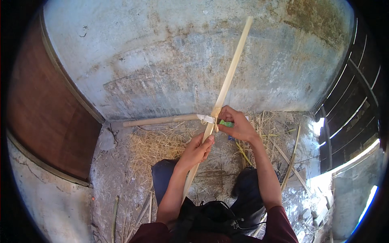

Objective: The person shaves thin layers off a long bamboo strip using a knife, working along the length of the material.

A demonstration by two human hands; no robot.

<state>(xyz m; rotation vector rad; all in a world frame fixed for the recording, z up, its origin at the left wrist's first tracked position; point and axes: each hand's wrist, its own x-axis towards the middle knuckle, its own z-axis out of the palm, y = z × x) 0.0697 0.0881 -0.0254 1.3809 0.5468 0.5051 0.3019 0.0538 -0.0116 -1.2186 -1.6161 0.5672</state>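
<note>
- Holding strip (232, 76) and knife: 2 bare hands, both in use.
- Strip: pale, long, flat, slanted from lap up to the right. It's in front of the person, over the floor, with its upper end against the wall in view. Can't tell if that end touches. 1 darker node band about mid-length, just above the blade.
- Knife (225, 123): green handle, pale blade (206, 118) lying across the strip just below the node, tip out to the left.
- Curl (216, 127): 1 thin peeled bit at the strip's right edge, beside the blade.
- Left hand (197, 150): closed around the strip, just below the blade, thumb on top.
- Right hand (240, 124): gripping the knife handle, to the right of the strip. Fingertips partly hidden.
- Trousers (251, 190): dark, 2 knees apart, 1 on each side of the strip's lower half.
- Shavings (156, 146): straw-coloured heap on the floor (107, 170), left of the hands. More scattered on the right, with loose sticks (291, 160).
- Pole (162, 120): lying along the wall base.
- Wall (162, 73): pale blue-grey, stained.
- Sides: brown panel (52, 101) left, dark slatted panel (352, 105) right, light through its gaps.
</note>
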